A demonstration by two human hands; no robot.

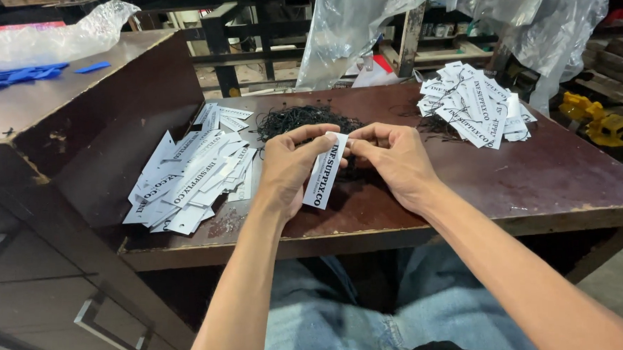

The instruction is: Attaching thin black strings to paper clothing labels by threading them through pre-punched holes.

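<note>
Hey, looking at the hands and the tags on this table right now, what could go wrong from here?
The white tag is pinched only at its top between the left hand and right hand, so it might slip or crease. The black strings lie in a tangled heap; pulling one may drag others. The left tag pile sits close to the table edge, so a brushing forearm might push tags off.
</note>
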